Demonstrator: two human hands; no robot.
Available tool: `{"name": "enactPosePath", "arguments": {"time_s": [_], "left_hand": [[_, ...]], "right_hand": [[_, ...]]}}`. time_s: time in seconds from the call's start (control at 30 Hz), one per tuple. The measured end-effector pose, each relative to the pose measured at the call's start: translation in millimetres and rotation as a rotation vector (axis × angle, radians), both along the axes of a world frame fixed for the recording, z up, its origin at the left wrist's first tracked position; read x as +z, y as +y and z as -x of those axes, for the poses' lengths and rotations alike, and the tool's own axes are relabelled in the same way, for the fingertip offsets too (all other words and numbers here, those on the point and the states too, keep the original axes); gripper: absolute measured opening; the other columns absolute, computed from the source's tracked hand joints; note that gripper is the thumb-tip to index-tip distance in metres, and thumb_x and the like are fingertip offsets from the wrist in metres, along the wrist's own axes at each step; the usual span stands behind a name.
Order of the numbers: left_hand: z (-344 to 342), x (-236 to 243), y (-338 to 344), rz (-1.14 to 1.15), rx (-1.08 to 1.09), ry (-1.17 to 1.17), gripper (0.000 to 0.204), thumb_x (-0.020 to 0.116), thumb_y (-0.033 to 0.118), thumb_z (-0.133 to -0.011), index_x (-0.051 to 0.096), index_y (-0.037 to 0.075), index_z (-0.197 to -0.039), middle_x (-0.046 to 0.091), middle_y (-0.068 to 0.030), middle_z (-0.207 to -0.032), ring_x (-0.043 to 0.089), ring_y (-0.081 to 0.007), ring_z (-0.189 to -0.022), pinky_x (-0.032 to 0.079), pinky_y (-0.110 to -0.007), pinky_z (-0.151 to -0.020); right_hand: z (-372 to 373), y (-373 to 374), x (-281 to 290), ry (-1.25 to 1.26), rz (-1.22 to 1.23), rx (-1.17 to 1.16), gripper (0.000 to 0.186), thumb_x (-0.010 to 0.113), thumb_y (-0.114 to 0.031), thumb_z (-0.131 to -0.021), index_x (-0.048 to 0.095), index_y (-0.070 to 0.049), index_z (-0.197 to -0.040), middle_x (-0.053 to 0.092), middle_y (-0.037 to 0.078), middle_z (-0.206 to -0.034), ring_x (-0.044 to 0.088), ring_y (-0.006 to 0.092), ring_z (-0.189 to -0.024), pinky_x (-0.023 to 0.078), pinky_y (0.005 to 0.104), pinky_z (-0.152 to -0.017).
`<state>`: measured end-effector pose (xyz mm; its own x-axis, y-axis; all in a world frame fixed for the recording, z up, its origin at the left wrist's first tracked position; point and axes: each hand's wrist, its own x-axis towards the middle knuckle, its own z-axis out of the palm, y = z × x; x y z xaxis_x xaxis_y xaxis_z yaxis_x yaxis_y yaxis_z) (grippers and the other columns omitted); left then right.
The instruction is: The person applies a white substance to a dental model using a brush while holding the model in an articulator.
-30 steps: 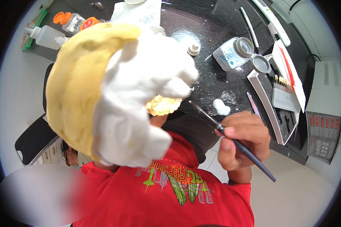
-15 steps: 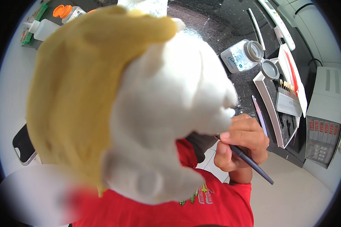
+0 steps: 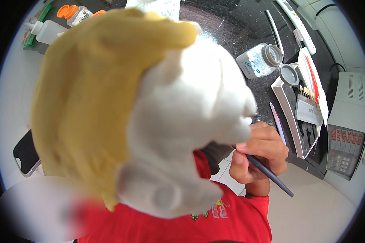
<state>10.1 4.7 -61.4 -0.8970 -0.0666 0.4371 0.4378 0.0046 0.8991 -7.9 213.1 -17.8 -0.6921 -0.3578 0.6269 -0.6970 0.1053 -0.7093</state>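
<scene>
Gripping a slim dark-handled tool [image 3: 269, 174], the person's right hand [image 3: 261, 148] sits at the right edge of a big plaster model [image 3: 186, 117] — thumb and fingertips pinched narrow around the shaft, remaining fingers curled in. Handle slants down and to the right, its tail clear of the palm; the working end runs behind the model and cannot be seen. Whether that hand touches the plaster, cannot tell. Model held very close to the camera, blurred, filling the middle of the view: lumpy white part toward the right, thick yellow part [image 3: 85, 93] toward the left. Left hand hidden; its grip cannot be told. Below the model, the person's red shirt [image 3: 150, 229]. Beyond, the dark speckled table [image 3: 219, 24]. On it, right of the model: a clear jar [image 3: 251, 62], mouth uncovered, its grey lid [image 3: 288, 75] just beside; a thin white stick [image 3: 274, 30]; a lilac tool [image 3: 278, 123] near an open white case [image 3: 288, 117] with a row of tooth-coloured tabs [image 3: 308, 93]. Farther right, a grey machine [image 3: 346, 121]. Upper left — a squeeze bottle [image 3: 48, 32] near an orange-capped bottle [image 3: 78, 17]. Lower left, a black chair [image 3: 26, 154].
</scene>
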Motion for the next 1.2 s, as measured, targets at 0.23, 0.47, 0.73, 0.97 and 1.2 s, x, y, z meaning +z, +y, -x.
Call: {"name": "enactPosePath", "arguments": {"time_s": [0.23, 0.47, 0.73, 0.97, 1.2], "left_hand": [[3, -6, 7, -0.098, 0.016, 0.023, 0.083, 0.066, -0.010, -0.077, 0.019, 0.001, -0.144, 0.035, -0.0335, -0.143, 0.055, -0.0283, -0.121, 0.051, -0.033, -0.094], [1, 0, 3, -0.014, -0.016, -0.011, 0.070, 0.065, -0.011, -0.076, 0.033, -0.005, -0.138, 0.036, -0.0318, -0.143, 0.055, -0.0284, -0.122, 0.050, -0.033, -0.095], [0, 0, 0, 0.047, -0.010, -0.064, 0.069, 0.065, -0.011, -0.076, 0.034, -0.006, -0.137, 0.036, -0.0318, -0.144, 0.054, -0.0283, -0.122, 0.050, -0.033, -0.095], [0, -5, 0, -0.009, -0.016, -0.026, 0.068, 0.066, -0.010, -0.076, 0.035, -0.005, -0.136, 0.036, -0.0319, -0.144, 0.055, -0.0277, -0.121, 0.050, -0.032, -0.095], [2, 4, 1, 0.089, 0.008, -0.028, 0.065, 0.066, -0.009, -0.077, 0.037, -0.006, -0.134, 0.038, -0.0321, -0.142, 0.057, -0.0280, -0.119, 0.050, -0.032, -0.094]], "right_hand": [[0, 4, 5, -0.008, -0.019, -0.012, 0.017, 0.065, -0.002, -0.074, 0.059, 0.001, -0.090, 0.063, 0.012, -0.078, 0.058, 0.0175, -0.064, 0.049, 0.0290, -0.061], [0, 4, 3, -0.008, -0.017, -0.006, 0.019, 0.066, -0.004, -0.074, 0.059, 0.001, -0.091, 0.064, 0.011, -0.079, 0.059, 0.0182, -0.065, 0.050, 0.0289, -0.062], [-1, 5, 4, -0.009, -0.019, -0.019, 0.017, 0.067, -0.006, -0.076, 0.060, 0.002, -0.090, 0.064, 0.012, -0.079, 0.060, 0.0181, -0.066, 0.050, 0.0288, -0.063], [0, 4, 5, -0.012, -0.019, -0.011, 0.017, 0.067, -0.006, -0.076, 0.059, 0.002, -0.090, 0.064, 0.012, -0.079, 0.060, 0.0189, -0.067, 0.050, 0.0290, -0.064], [1, 2, 5, 0.006, -0.021, -0.011, 0.018, 0.066, -0.005, -0.075, 0.059, 0.002, -0.090, 0.064, 0.011, -0.078, 0.060, 0.0185, -0.066, 0.050, 0.0287, -0.062]]}}
